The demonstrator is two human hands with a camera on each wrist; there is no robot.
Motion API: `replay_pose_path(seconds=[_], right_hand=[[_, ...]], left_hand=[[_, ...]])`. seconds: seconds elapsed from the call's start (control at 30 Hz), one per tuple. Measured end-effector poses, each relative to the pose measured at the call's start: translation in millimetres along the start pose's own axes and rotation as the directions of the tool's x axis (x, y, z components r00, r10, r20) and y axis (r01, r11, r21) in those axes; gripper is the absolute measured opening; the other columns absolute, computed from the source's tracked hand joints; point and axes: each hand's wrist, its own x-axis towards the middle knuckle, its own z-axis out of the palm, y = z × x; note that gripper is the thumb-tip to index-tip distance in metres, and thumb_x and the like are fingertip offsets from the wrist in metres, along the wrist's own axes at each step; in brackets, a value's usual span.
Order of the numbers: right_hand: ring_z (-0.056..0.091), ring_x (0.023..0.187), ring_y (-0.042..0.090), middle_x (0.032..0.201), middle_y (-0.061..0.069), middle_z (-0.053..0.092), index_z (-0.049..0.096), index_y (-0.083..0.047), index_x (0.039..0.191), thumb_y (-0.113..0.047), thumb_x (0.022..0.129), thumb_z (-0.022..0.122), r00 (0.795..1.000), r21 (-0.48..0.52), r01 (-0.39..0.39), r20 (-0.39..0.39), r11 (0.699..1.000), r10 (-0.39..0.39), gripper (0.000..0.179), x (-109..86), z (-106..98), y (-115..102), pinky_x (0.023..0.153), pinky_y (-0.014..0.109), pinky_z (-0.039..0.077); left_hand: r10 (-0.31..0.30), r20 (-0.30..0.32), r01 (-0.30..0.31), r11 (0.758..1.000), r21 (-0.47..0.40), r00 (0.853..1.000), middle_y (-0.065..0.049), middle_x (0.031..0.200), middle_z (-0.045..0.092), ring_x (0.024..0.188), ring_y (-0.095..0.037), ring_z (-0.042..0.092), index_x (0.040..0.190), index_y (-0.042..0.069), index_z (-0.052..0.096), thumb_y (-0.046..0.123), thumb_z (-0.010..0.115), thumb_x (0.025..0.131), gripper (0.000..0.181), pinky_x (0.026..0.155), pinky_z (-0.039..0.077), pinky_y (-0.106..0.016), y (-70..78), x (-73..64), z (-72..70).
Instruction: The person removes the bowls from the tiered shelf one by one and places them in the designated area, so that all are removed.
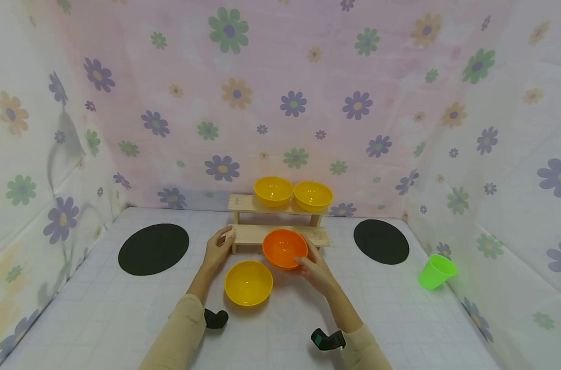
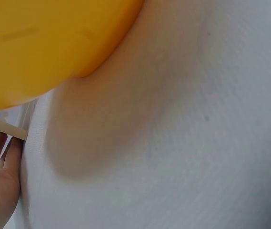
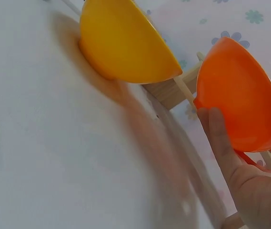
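My right hand (image 1: 318,270) holds an orange bowl (image 1: 284,249) by its right side, thumb at the rim. In the right wrist view, fingers (image 3: 225,148) lie beneath the orange bowl, which is off the table. It is in front of the lower step of a two-step wooden shelf (image 1: 248,235). My left hand (image 1: 217,250) grips the left end of that lower step; the left wrist view shows its fingertips at the wood. A yellow bowl (image 1: 248,283) stands on the table between my forearms.
Two more yellow bowls, one left (image 1: 273,191) and one right (image 1: 313,196), sit side by side on the upper step. Black round mats lie left (image 1: 153,249) and right (image 1: 381,241). A green cup (image 1: 436,272) is tilted near the right wall. Flowered cloth surrounds the table.
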Motion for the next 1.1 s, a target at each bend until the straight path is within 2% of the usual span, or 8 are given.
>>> replay_pose_path(seconds=[0.27, 0.5, 0.9, 1.1], right_hand=[[0.057, 0.097, 0.022, 0.149, 0.031, 0.012, 0.009, -0.012, 0.152, 0.002, 0.087, 0.048, 1.000, 0.045, -0.010, 0.024, 0.999, 0.008, 0.077, -10.1, -9, 5, 0.081, 0.032, 0.053], [0.059, 0.096, 0.020, 0.151, 0.029, 0.010, 0.008, -0.012, 0.152, 0.002, 0.086, 0.049, 0.999, 0.057, -0.025, 0.043, 0.998, 0.022, 0.079, -18.0, -14, 9, 0.080, 0.030, 0.053], [0.054, 0.086, 0.015, 0.150, 0.027, 0.015, 0.011, -0.010, 0.152, 0.003, 0.086, 0.047, 0.998, 0.011, -0.060, 0.029, 0.998, 0.060, 0.076, -28.7, -24, 12, 0.075, 0.022, 0.051], [0.055, 0.085, 0.015, 0.149, 0.027, 0.015, 0.010, -0.007, 0.151, 0.003, 0.086, 0.047, 0.991, -0.003, -0.097, 0.095, 0.995, 0.097, 0.076, -31.5, -29, 13, 0.078, 0.023, 0.052]], left_hand=[[-0.021, -0.013, 0.021, 1.000, -0.005, 1.000, -0.023, 0.138, 0.046, 0.119, -0.034, 0.050, 0.135, 0.004, 0.049, 0.019, 0.059, 0.094, 0.045, 0.079, 0.045, -0.014, 0.9, -0.9, 0.5], [-0.032, -0.006, 0.032, 0.999, -0.027, 0.999, -0.023, 0.137, 0.046, 0.119, -0.035, 0.050, 0.136, 0.004, 0.049, 0.020, 0.059, 0.094, 0.046, 0.080, 0.046, -0.016, 2.7, -1.5, 0.6], [-0.015, -0.012, 0.015, 1.000, -0.001, 1.000, -0.020, 0.139, 0.045, 0.119, -0.034, 0.050, 0.135, 0.005, 0.050, 0.018, 0.059, 0.094, 0.044, 0.080, 0.046, -0.016, 1.5, -0.3, 1.1], [-0.009, -0.013, 0.009, 1.000, 0.005, 1.000, -0.018, 0.141, 0.044, 0.118, -0.032, 0.050, 0.134, 0.005, 0.050, 0.017, 0.059, 0.094, 0.043, 0.078, 0.045, -0.014, 1.2, -0.7, 1.3]])
